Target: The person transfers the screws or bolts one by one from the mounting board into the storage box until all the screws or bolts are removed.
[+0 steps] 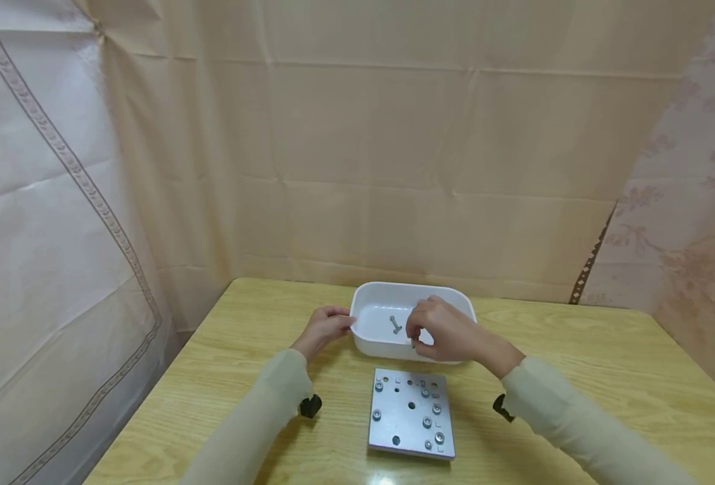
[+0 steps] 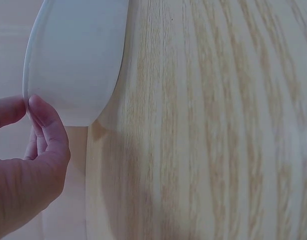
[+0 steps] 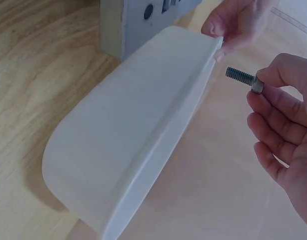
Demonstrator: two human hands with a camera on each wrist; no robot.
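A white plastic bin (image 1: 375,347) stands on the table, with a few bolts (image 1: 395,325) lying on its floor. My left hand (image 1: 327,328) pinches the bin's left rim between thumb and fingers; the left wrist view shows the same grip on the rim (image 2: 26,75). Over the bin's front right part, my right hand (image 1: 445,330) holds a socket head bolt (image 3: 243,78) by its head, between thumb and fingertips. The bolt's threaded shank points away from the fingers in the right wrist view.
In front of the bin, a metal plate (image 1: 402,421) lies on the wooden table (image 1: 551,384), with several socket head bolts set in it and some open holes. A beige cloth (image 1: 357,168) hangs behind the table's back edge.
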